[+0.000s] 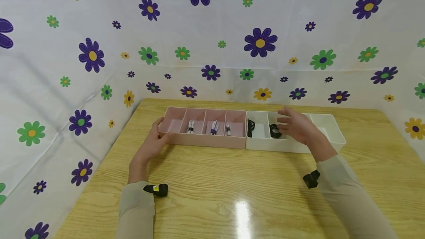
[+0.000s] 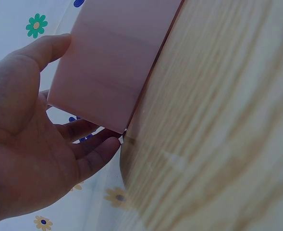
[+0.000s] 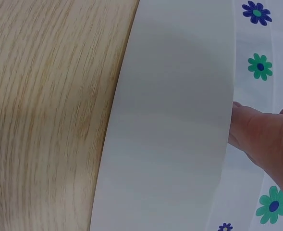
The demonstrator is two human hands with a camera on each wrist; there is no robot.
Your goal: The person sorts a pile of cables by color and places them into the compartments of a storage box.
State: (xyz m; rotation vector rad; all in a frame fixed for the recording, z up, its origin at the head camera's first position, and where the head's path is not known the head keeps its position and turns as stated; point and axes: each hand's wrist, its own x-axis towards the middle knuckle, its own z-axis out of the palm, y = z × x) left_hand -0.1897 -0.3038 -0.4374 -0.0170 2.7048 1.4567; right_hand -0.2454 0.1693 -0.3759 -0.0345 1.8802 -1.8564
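Observation:
A pink divided box [image 1: 206,140] stands on the table, and a white divided box [image 1: 265,144] stands end to end with it on the right. My left hand [image 1: 153,141] grips the pink box's left end; in the left wrist view the thumb lies at the front wall's upper edge and the fingers reach round the end. White bundled cables [image 1: 214,127] lie in three of the pink compartments. Over the white box hovers my right hand [image 1: 297,125], fingers extended, holding nothing. Black coiled cables [image 1: 251,127] sit in its two left compartments; the hand partly hides the compartments beneath it.
The wooden table [image 1: 212,183] runs toward me in front of both boxes. A white flowered cloth [image 1: 212,40] hangs behind the table and along its left side. Each wrist carries a small black camera [image 1: 161,190].

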